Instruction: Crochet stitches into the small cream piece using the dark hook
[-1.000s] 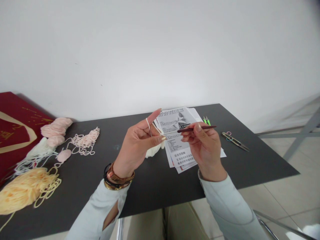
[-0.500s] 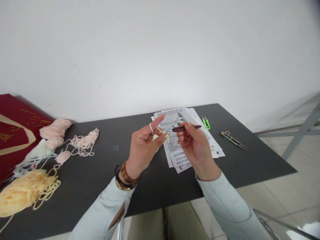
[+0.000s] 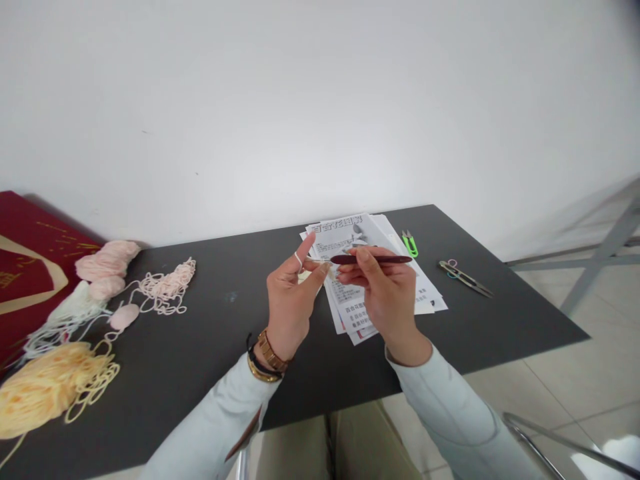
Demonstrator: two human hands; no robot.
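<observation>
A dark red-brown crochet hook (image 3: 395, 259) lies nearly level in my right hand (image 3: 387, 290), its fingers closed round the handle. Its tip end reaches the fingertips of my left hand (image 3: 293, 297). My left thumb and a finger pinch a small piece of pale yarn work, mostly hidden by the fingers. A strand of pale yarn (image 3: 299, 259) loops round my raised left index finger. Both hands are over printed sheets (image 3: 357, 320) with a flower picture and text.
Green thread snips (image 3: 409, 244) and metal snips (image 3: 466, 279) lie right of the sheets. On the left are yellow yarn (image 3: 47, 387), pink yarn (image 3: 107, 263), loose pink strands (image 3: 167, 287) and a red bag (image 3: 30, 267). The dark table (image 3: 225, 347) meets a white wall.
My right hand and the hook have moved left, closer to my left fingertips. The hook lies more level, and my left index finger has shifted slightly left. The camera view has shifted slightly.
</observation>
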